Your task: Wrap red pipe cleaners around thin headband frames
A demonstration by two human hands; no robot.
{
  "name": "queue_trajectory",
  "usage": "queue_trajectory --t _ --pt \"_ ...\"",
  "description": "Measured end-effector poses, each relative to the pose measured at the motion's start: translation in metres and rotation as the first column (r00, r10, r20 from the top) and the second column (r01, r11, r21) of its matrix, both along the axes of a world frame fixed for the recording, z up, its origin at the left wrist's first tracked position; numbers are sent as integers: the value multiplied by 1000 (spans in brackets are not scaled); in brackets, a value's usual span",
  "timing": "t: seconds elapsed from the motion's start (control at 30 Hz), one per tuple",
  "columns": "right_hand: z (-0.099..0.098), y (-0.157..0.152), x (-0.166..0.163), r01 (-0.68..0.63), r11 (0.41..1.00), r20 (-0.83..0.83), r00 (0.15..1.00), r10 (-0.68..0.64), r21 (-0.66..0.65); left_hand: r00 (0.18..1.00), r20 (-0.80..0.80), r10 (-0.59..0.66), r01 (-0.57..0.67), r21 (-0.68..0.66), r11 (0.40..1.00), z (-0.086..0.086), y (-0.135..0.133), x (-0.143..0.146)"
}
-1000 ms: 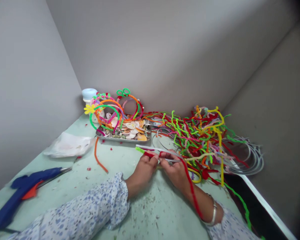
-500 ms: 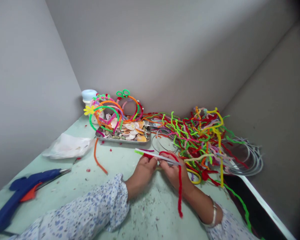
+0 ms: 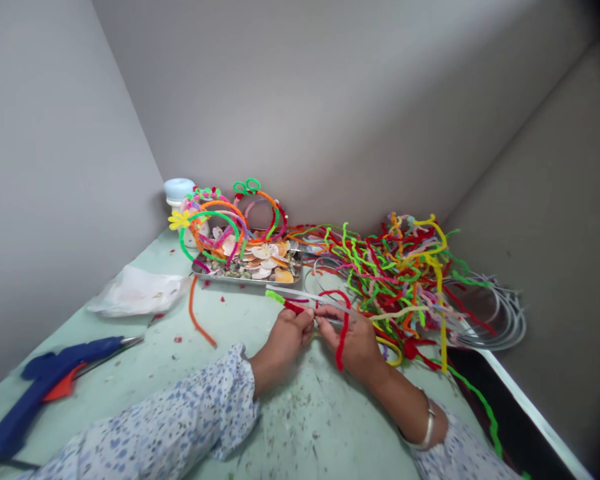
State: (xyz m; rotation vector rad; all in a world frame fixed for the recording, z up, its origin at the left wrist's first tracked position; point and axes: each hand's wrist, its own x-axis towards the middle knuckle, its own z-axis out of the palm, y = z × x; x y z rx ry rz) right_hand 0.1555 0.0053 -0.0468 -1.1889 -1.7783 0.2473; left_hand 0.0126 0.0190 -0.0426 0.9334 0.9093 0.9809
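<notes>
My left hand (image 3: 286,337) is closed, thumb and finger pinching a thin white plastic headband (image 3: 305,295) where one leg is covered by pipe cleaner. That leg shows a green wrapped tip (image 3: 275,297) with red just beside it. My right hand (image 3: 357,343) is closed too, its fingertips meeting those of the left at the band. From there a red pipe cleaner (image 3: 347,320) arches up and hangs down over the right hand. The headband's bare leg runs above both hands. The exact pinch point is partly hidden by the fingers.
Behind stands a metal tray (image 3: 260,283) of shells, with finished colourful headbands (image 3: 220,217) on it. A tangled pipe cleaner heap (image 3: 390,267) and clear plastic coils (image 3: 510,320) lie right. To the left are a blue glue gun (image 3: 55,380), a plastic bag (image 3: 137,292) and an orange pipe cleaner (image 3: 197,317).
The red pipe cleaner's loose end has swung up and left, now hanging shorter across the right hand. The headband has tilted slightly, showing more of its green and red wrapping.
</notes>
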Motion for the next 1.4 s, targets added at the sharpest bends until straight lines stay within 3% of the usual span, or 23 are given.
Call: queue_trajectory --t 0.47,0.7,0.9,1.13,1.4 --pt "-9 2 3 19 994 -75 997 -27 -111 991 117 -71 68 25 997 9 2 -1" --pt "-5 -1 3 -14 987 -157 987 -11 -162 988 153 33 -23 -68 997 5 3 0" --pt "-1 -3 3 48 996 -107 993 -55 -72 986 150 66 -53 -91 994 2 6 -1" --pt "-1 -4 2 16 1000 -71 997 -18 -21 975 211 67 -60 -40 997 5 2 -3" --pt "-2 -4 1 -1 995 19 1000 -1 98 967 231 109 -88 -98 991 5 2 -2"
